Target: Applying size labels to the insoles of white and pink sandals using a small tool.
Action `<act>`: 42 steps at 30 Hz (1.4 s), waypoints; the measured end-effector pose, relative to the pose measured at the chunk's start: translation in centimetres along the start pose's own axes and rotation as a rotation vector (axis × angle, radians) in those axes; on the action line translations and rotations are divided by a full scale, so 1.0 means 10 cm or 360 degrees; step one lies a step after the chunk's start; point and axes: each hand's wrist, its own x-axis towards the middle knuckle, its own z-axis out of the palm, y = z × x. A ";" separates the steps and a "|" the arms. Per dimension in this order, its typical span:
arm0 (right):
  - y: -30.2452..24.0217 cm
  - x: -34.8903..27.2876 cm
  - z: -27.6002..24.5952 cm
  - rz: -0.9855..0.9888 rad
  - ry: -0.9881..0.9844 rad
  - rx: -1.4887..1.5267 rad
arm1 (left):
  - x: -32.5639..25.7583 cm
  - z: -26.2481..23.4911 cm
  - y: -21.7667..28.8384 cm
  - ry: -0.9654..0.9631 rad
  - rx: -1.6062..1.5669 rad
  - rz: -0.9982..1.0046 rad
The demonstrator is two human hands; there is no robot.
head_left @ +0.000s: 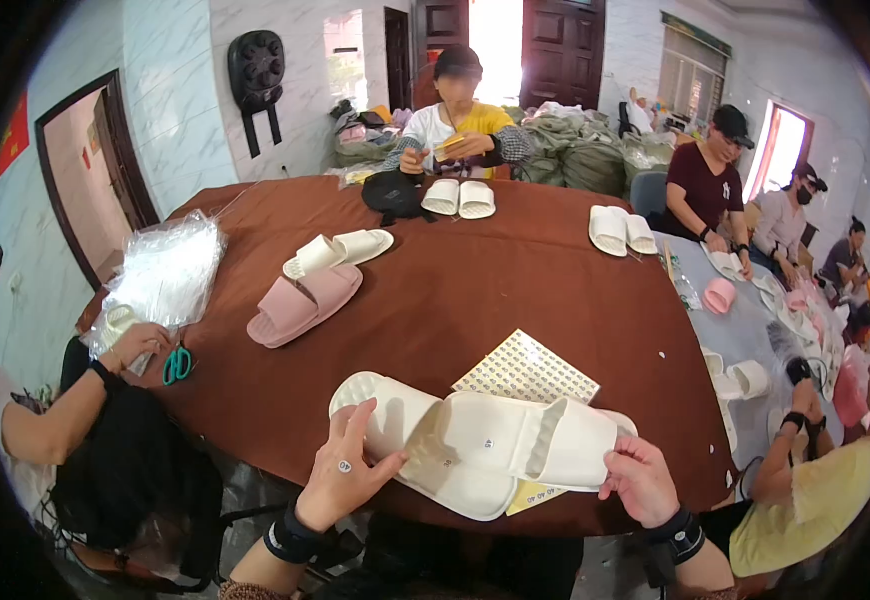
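In front of me a pair of white slippers (465, 460) lies overlapped, their straps at opposite ends. A small round sticker (490, 443) sits on the upturned sole. My left hand (345, 468) grips the near edge of the left slipper beside its strap, thumb and fingers spread over it; another round sticker (345, 466) is on the back of this hand. At the other end, my right hand (643, 480) pinches the tip of the right slipper between thumb and fingers. Behind the slippers lies a sheet of round stickers (525, 368), and a yellow sheet (533, 496) pokes out beneath them.
A pink slipper (305, 305) and white slippers (340, 250) lie on the brown-covered table (435, 300). Teal scissors (177, 365) and clear plastic bags (170, 265) are at the left, by a person's hand (140, 345). More people handle slippers at a grey table (705, 300) and across from me.
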 end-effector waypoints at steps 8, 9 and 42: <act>-0.05 -0.01 0.06 -0.0012 0.0026 -0.0125 | -0.05 0.01 0.03 0.0015 0.0075 -0.0024; -0.09 -0.03 0.09 0.0037 -0.0034 -0.0185 | -0.06 -0.01 0.04 -0.0010 0.0080 -0.0059; 0.10 0.16 0.65 0.0218 -0.0567 -0.0210 | -0.25 0.53 0.04 0.0403 0.0199 0.0412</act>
